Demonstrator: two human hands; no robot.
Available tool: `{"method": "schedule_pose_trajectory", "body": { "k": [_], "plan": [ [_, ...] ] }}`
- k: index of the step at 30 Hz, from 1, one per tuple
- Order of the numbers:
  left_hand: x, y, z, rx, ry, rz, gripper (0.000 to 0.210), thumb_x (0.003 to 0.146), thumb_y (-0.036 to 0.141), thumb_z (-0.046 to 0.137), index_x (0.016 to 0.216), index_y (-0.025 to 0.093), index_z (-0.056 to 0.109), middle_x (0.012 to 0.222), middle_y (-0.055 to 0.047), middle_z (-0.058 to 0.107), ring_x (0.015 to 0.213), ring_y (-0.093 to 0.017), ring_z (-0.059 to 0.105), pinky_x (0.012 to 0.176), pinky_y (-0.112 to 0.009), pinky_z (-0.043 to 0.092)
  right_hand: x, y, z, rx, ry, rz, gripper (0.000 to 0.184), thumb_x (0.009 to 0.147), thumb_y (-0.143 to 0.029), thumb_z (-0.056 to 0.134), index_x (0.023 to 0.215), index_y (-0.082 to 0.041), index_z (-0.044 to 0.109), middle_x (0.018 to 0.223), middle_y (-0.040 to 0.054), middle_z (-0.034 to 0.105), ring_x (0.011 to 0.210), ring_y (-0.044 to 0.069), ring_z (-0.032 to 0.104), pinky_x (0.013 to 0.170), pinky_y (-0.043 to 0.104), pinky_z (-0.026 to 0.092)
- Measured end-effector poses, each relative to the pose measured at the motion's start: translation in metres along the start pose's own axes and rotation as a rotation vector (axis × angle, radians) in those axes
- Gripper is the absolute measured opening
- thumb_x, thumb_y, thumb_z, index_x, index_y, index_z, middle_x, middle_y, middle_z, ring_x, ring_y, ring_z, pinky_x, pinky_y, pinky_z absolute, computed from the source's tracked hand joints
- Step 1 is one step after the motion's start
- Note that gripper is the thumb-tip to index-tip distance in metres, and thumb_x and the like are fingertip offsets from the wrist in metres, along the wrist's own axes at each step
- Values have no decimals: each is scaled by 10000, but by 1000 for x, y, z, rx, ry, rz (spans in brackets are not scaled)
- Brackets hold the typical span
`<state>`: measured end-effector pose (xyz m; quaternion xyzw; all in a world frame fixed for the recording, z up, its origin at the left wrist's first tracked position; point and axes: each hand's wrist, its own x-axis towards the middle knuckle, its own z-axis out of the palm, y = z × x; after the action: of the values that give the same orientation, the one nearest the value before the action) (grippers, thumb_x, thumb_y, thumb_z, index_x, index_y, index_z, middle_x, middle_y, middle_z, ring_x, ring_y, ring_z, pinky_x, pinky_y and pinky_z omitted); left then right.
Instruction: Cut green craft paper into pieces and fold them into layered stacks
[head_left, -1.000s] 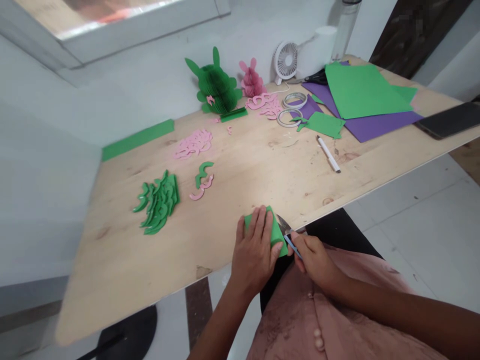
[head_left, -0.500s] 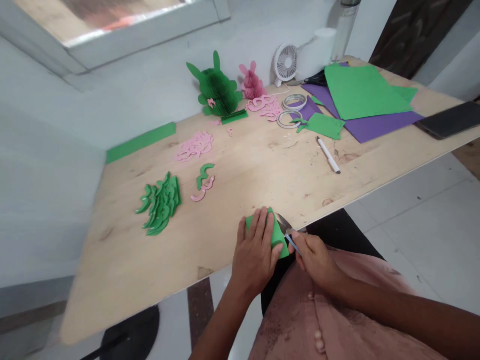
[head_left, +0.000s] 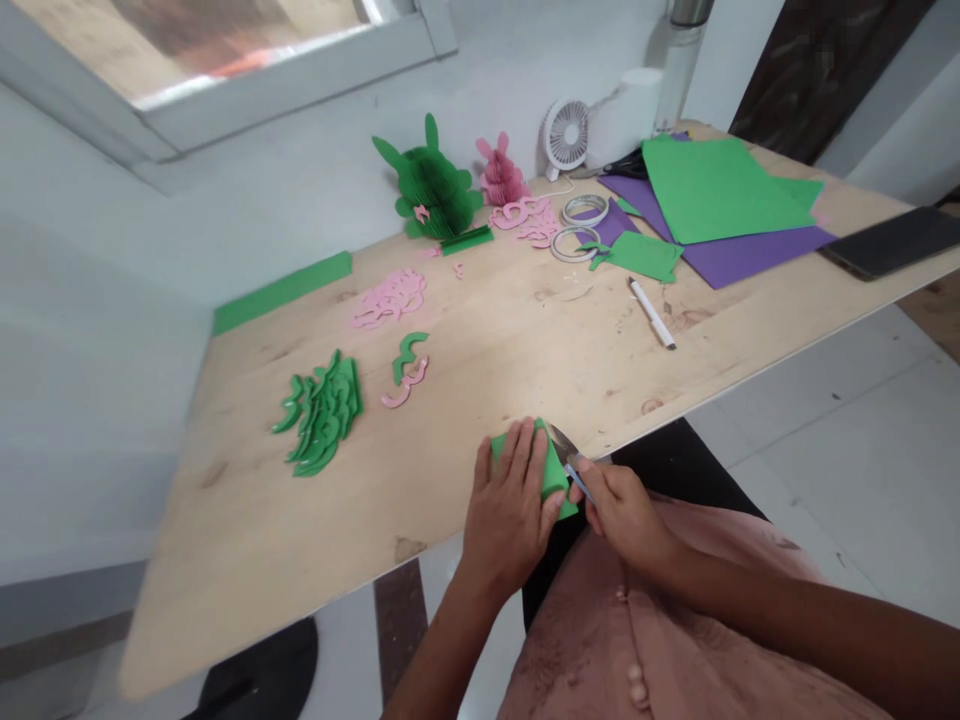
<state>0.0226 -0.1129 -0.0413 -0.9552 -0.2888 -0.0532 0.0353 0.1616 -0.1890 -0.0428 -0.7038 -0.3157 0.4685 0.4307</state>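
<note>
Close to the table's front edge lies a folded piece of green paper [head_left: 553, 470]. My left hand [head_left: 510, 490] lies on it with the fingers stretched out flat, pressing it to the table. The paper's near corner sticks out past the edge. In my right hand [head_left: 626, 510], closed around the handle, is a knife [head_left: 564, 441]. Its blade sits against the right side of the paper, tip pointing away from me. My fingers hide part of the handle.
Green cutouts [head_left: 326, 415] and pink cutouts [head_left: 390, 298] lie to the left. Behind stand a green paper rabbit [head_left: 435, 190], a pink one [head_left: 502, 178] and a small fan [head_left: 566, 135]. Tape rolls [head_left: 576, 244], a marker [head_left: 652, 315], coloured sheets [head_left: 727, 190] and a phone [head_left: 896, 242] are at right.
The knife has shifted slightly along the paper's right side, and the near corner of the paper looks a little bent or parted. My left hand stays in place.
</note>
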Motion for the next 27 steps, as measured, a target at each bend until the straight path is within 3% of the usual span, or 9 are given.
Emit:
{"method": "schedule_pose_trajectory", "body": {
  "k": [18, 27],
  "plan": [
    [-5, 6, -8, -53, 12, 26, 540, 913, 342, 345, 1396, 102, 355, 1441, -112, 405, 1368, -256, 278, 1128, -463, 174, -10, 11, -5, 69, -82, 67, 516, 882, -559, 330, 632, -174, 564, 360, -50, 412, 360, 100, 408, 432, 227, 316],
    [-5, 7, -5, -25, 5, 26, 547, 921, 369, 319, 1394, 95, 352, 1460, -112, 373, 1384, -260, 241, 1126, -488, 166, -6, 11, -1, 14, -54, -2, 512, 907, -545, 298, 628, -188, 537, 364, -46, 416, 367, 108, 421, 449, 234, 325]
  ]
}}
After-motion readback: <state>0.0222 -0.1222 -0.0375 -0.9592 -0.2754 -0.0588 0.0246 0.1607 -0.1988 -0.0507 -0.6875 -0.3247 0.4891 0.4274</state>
